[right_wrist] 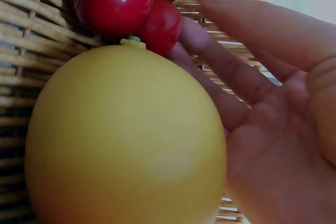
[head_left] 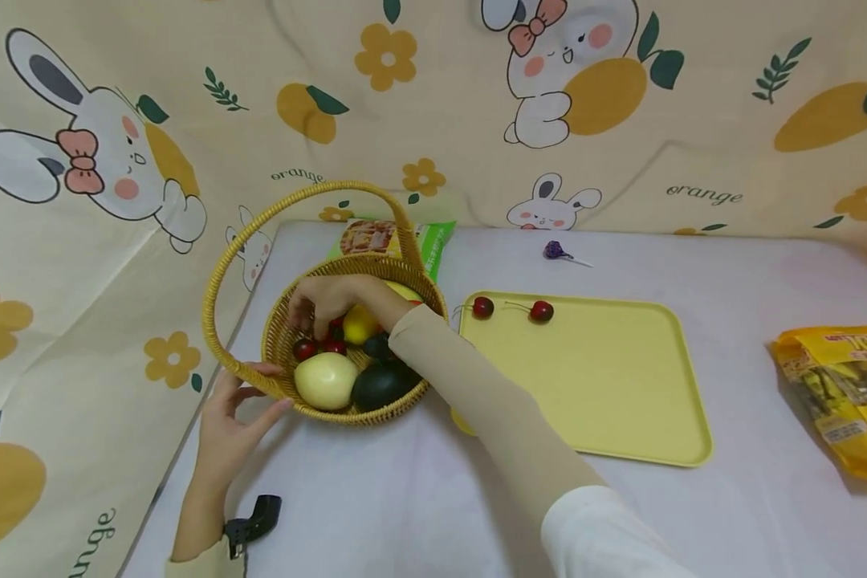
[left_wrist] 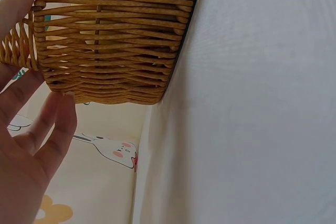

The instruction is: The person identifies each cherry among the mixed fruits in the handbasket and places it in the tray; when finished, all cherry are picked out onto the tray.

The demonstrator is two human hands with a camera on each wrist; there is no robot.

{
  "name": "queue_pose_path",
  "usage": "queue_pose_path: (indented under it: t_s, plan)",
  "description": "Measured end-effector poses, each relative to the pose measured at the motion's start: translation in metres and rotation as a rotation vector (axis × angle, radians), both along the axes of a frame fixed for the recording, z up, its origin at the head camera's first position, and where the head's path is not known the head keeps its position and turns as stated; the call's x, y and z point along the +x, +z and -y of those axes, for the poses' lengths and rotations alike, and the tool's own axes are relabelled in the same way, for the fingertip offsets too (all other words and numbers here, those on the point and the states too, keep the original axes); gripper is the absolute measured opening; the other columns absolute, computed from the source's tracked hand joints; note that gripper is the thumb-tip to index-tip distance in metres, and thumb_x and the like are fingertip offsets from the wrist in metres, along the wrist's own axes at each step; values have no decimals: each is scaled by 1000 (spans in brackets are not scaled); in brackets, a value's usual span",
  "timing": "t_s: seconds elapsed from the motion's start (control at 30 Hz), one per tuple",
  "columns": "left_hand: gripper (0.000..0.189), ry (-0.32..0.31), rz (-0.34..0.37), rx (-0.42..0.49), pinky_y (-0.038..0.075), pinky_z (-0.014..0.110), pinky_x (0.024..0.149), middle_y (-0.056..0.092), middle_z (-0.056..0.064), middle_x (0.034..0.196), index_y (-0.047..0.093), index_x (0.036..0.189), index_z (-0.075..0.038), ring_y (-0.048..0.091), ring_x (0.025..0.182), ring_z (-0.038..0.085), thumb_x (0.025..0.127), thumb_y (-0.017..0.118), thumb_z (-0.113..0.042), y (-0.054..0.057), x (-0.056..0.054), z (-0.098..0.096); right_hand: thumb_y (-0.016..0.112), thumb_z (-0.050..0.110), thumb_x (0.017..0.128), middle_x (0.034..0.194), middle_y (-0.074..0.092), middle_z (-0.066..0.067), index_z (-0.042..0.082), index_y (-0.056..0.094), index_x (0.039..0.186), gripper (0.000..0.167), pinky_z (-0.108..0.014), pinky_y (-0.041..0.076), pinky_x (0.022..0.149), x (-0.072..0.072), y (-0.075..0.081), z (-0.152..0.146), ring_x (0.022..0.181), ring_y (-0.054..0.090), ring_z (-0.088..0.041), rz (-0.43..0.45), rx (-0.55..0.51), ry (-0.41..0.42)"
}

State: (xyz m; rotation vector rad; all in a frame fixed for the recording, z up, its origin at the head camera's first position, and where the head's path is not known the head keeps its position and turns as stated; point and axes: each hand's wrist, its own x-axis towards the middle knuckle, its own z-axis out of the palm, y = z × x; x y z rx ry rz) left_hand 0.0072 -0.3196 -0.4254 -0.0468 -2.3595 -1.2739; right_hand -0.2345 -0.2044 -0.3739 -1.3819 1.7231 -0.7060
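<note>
My left hand (head_left: pixel 231 425) holds the near left rim of a wicker basket (left_wrist: pixel 115 35), thumb and fingers about it at the foot of the tall handle (head_left: pixel 220 281). Inside the basket my right hand (head_left: pixel 332 297) reaches down at the far left, over several red cherries (head_left: pixel 305 349). Up close, its fingers and thumb stand apart beside the cherries (right_wrist: pixel 115 1), with nothing gripped between them. Next to that palm lies a yellow fruit (right_wrist: pixel 126 135). A pale yellow fruit (head_left: pixel 327 380) and a dark green fruit (head_left: pixel 384 387) rest in the basket's near side.
Right of the basket lies a yellow tray (head_left: pixel 585 377) with two cherries (head_left: pixel 541 311) at its far left. A purple-wrapped lollipop (head_left: pixel 555 250) is behind it. A green snack bag (head_left: pixel 433 241) stands behind the basket, a yellow bag (head_left: pixel 848 401) at far right.
</note>
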Motion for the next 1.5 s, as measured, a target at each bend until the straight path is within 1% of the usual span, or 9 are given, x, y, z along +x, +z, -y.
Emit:
queue_pose_path:
  t_s: [0.4,0.67,0.8,0.9,1.03,1.17,1.23,1.33,1.5]
  plan:
    - [52,-22,-8,-4,46,19,87,62,13,119,62,119,4,54,114,14,71,80,16,-1,-3,-6,67,-17,81,106,68,-11,-2,70,114,36,-23,53,79,1,-5,-13,95,61,-17,-45,55,31]
    - [52,-28,-3,-2,45,18,88,62,7,119,62,119,5,54,114,12,72,80,14,-5,-5,-12,72,-14,81,103,68,-15,-6,68,112,32,-25,52,78,-7,-9,-23,88,61,-18,58,-28,-26]
    - [52,-28,-9,-8,45,18,88,62,7,120,62,119,5,54,114,12,72,80,15,-8,-7,-13,74,-7,84,106,68,-13,-5,68,112,29,-24,52,82,-10,3,-28,94,60,-18,94,-112,-43]
    - [54,-18,-14,-20,45,16,88,62,13,120,62,119,4,53,114,10,70,80,17,-7,-6,-14,73,-1,88,109,69,-11,-5,68,114,27,-25,53,86,-8,23,-41,97,62,-18,114,-218,-37]
    - [54,-9,-26,-24,44,14,88,60,22,118,61,117,8,53,114,8,68,78,22,3,-3,-20,69,4,93,114,68,-10,-3,69,117,25,-29,51,92,-3,52,-86,102,62,-17,115,-428,-49]
    - [53,-6,-41,-26,45,13,87,59,28,114,59,115,14,54,113,7,67,75,25,14,0,-26,69,4,93,117,66,-9,-1,70,116,23,-33,52,94,0,67,-160,105,58,-19,75,-538,-156]
    - [54,-2,-43,-17,45,14,87,60,26,114,58,116,14,54,112,7,66,75,27,15,1,-24,70,3,91,118,65,-9,1,70,117,26,-33,53,95,-1,67,-203,106,58,-20,51,-512,-247]
    - [57,6,-34,-8,45,14,87,61,21,116,59,118,12,54,113,10,65,77,26,8,1,-17,69,-3,90,119,64,-14,-1,67,119,30,-33,54,93,-7,56,-265,105,61,-22,19,-448,-406]
    - [58,7,-34,-2,46,15,88,62,18,119,60,118,9,53,116,13,65,79,24,3,2,-8,72,0,88,109,69,-18,-6,66,118,31,-22,56,81,-11,27,-343,93,67,-26,-166,-270,-701]
